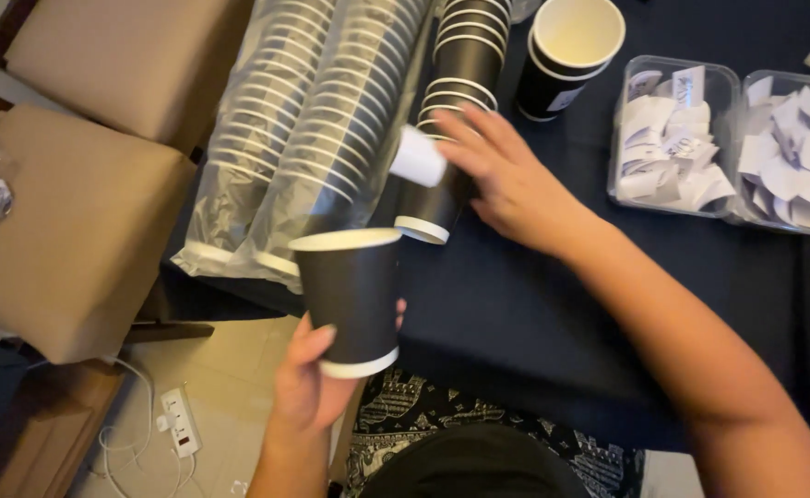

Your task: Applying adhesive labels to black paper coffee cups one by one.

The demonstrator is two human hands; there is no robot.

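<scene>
1. Holding one black paper cup (350, 300) upright off the table's near-left edge, the left hand (305, 383) has its fingers wrapped round the base
2. Resting on a lying loose stack of cups (456, 101), the right hand (516, 180) pinches a small folded white slip (418, 155)
3. Apparently mid-job: slip not yet in the cup, matt black, white-rimmed, inside hidden

The person's left hand (305, 378) rises from the lower edge on a bare forearm, thumb up and fingers curled in a closed grip. The right hand (506, 180) reaches forward on a long bare arm from the lower right, fingers spread and pinching at the tips.
</scene>
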